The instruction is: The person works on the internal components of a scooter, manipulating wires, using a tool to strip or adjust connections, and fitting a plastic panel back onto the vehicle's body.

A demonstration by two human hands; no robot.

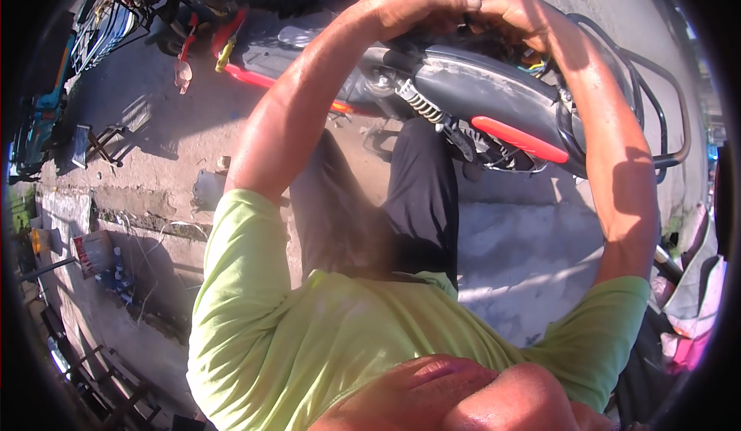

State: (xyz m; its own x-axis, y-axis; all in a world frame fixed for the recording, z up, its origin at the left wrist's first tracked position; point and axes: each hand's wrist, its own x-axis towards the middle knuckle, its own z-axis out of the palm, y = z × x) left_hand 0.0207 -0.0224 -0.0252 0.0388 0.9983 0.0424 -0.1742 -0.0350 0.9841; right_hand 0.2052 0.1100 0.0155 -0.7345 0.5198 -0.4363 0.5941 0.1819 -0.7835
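Observation:
At the top, my left hand (421, 3) and my right hand (515, 16) meet with curled fingers over a small dark part I cannot make out, above the rear of a motorcycle. Below them are the motorcycle's scuffed dark side panel (502, 84), a red reflector strip (519, 138) and a spring shock absorber (417, 101). Coloured wires (534, 68) show just under my right hand, partly hidden. A bent black tube rail (678, 99) curves around the right end.
Red-handled (186, 49) and yellow-handled (225, 54) tools lie at upper left. A small folding frame (96, 144) stands on the concrete, near piled teal gear (46, 114). A bucket-like container (96, 255) and cracked slab edges are lower left; cloth (687, 292) lies far right.

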